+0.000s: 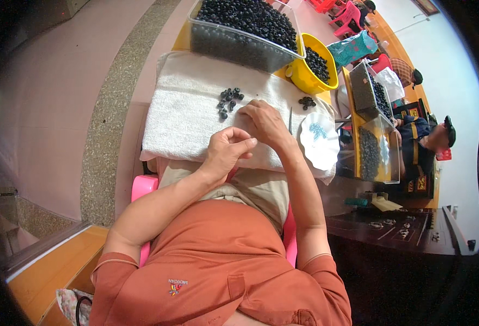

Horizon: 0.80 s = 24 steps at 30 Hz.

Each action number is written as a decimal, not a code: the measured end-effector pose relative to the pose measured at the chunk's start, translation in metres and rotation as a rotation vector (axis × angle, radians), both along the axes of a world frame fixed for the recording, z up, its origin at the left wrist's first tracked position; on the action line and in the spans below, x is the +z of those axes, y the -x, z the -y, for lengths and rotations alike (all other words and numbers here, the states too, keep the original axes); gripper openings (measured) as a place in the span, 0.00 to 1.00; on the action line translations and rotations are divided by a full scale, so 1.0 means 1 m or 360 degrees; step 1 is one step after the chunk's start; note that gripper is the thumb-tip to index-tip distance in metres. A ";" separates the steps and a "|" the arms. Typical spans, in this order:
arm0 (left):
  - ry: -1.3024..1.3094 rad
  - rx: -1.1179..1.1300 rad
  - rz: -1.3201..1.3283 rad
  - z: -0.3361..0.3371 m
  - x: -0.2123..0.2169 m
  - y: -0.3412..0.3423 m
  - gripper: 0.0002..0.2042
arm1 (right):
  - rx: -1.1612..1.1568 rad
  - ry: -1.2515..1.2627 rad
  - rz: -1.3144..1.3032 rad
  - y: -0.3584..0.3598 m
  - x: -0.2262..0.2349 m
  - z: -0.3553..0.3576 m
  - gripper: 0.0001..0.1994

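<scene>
On the towel (188, 111), loose pieces (229, 97) lie left of the dish (321, 156), a tub (234, 48) behind them.

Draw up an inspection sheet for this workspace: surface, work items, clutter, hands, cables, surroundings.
Surface: white towel, spread before the person.
Work items: small dark pieces in two clusters; clear bin and yellow bucket holding more; white plate with blue bits; thin pointed tool.
Clutter: floral cloth, lower left.
Hands: left hand and right hand close together; contents unclear.
Cables: dark loop by the cloth, cable or strap unclear.
Surroundings: co-worker near further bins; pink chair beneath the person.
</scene>
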<state>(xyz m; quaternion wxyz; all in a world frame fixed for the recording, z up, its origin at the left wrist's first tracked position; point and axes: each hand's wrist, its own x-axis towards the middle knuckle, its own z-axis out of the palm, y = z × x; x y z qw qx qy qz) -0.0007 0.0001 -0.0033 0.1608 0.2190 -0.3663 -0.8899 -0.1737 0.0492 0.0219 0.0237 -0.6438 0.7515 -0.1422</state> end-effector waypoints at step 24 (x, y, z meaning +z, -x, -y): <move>0.0009 0.0013 0.0010 0.000 -0.001 0.000 0.07 | 0.0011 -0.0016 0.0094 0.002 0.003 0.000 0.11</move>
